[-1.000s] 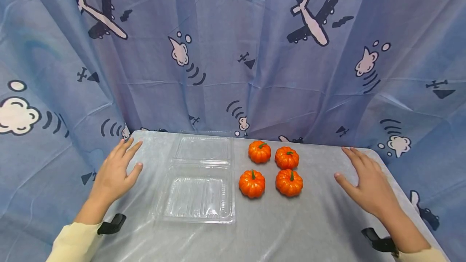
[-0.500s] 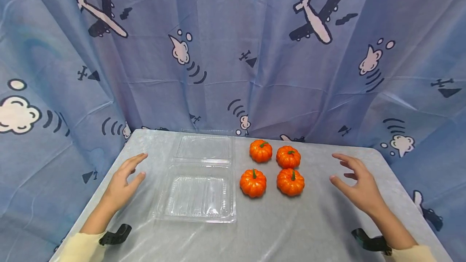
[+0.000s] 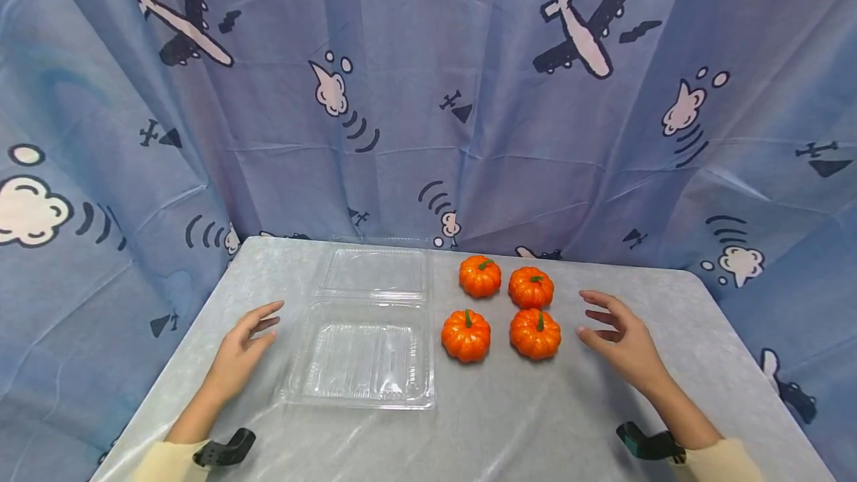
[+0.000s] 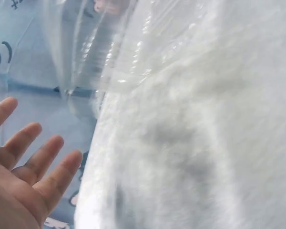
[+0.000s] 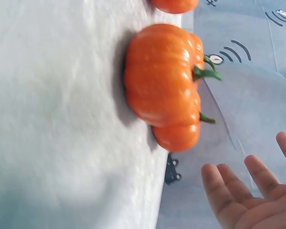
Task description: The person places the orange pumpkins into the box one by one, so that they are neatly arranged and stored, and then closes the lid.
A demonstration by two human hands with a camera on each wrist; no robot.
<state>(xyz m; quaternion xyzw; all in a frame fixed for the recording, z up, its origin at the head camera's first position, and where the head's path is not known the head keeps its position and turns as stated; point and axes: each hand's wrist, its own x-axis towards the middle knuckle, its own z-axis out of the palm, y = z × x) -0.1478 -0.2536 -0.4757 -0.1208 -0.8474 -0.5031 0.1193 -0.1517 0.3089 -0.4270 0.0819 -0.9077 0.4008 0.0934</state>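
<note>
Several small orange pumpkins with green stems stand grouped on the table, among them a front right pumpkin, a front left pumpkin, a back right pumpkin and a back left pumpkin. Left of them lies a clear plastic clamshell box, its lid folded back. My left hand, fingers relaxed and holding nothing, hovers just left of the box. Over the table right of the pumpkins, my right hand is held with loosely bent fingers and nothing in them. The right wrist view shows its fingers apart from the pumpkins.
A grey-white sheet covers the table. Behind and at both sides hangs a blue curtain printed with planes and clouds. Each wrist wears a black band, such as the left strap.
Both hands have moved inward over the table, the left toward the box and the right toward the pumpkins. Their fingers have bent a little more. Box and pumpkins stay in place.
</note>
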